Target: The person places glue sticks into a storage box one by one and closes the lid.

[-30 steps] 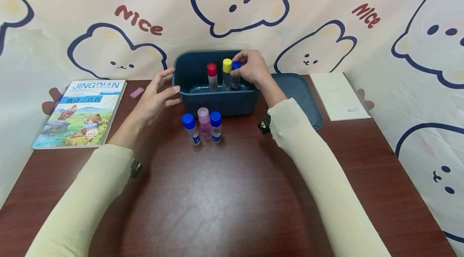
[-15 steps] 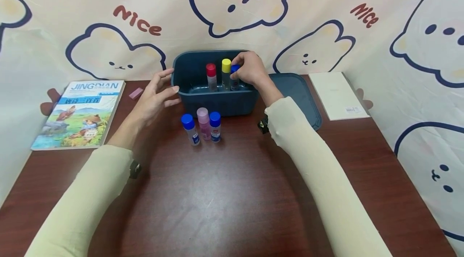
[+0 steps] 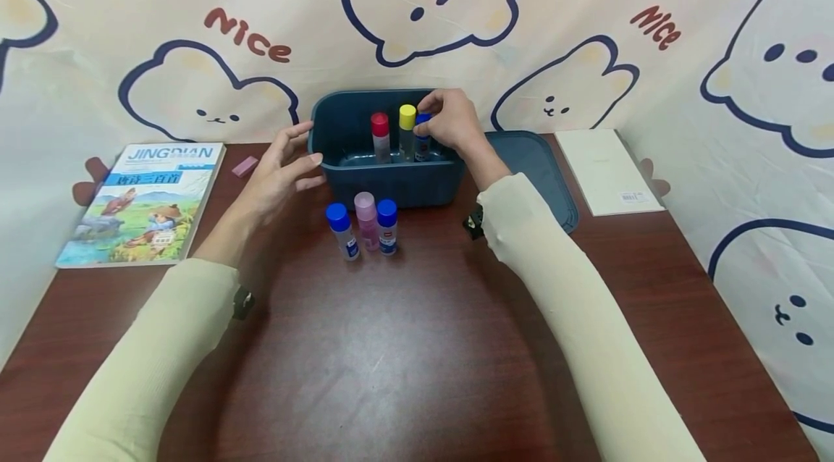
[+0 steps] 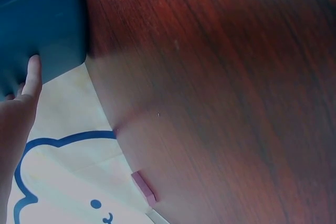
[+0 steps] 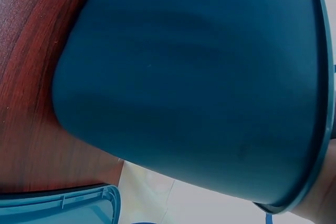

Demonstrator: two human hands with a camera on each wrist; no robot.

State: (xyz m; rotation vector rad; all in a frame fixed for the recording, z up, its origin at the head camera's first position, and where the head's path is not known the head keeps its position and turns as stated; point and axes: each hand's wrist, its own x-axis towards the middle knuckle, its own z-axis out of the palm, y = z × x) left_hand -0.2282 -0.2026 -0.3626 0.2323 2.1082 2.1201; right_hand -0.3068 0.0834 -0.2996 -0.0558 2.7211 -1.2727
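Note:
A dark teal plastic bin (image 3: 394, 185) stands at the back of the table. Inside it, a red-capped glue stick (image 3: 381, 137) and a yellow-capped glue stick (image 3: 407, 132) stand upright. Beside the yellow one, my right hand (image 3: 452, 120) pinches a blue-capped glue stick (image 3: 423, 137) at its cap, inside the bin. My left hand (image 3: 276, 171) rests its spread, straight fingers on the bin's left end; in the left wrist view a fingertip (image 4: 34, 62) touches the wall. In front of the bin stand a pink glue stick (image 3: 367, 221) and two blue-capped glue sticks (image 3: 343, 232).
The bin's lid (image 3: 537, 176) lies to its right, partly behind the right forearm. A white notebook (image 3: 609, 176) lies farther right. On the left are a picture-covered book (image 3: 143, 205) and a small pink block (image 3: 245, 167). A printed cloth (image 3: 456, 27) hangs behind the table.
The view shifts very slightly. Both hands keep their places, the right one still at the blue cap inside the bin.

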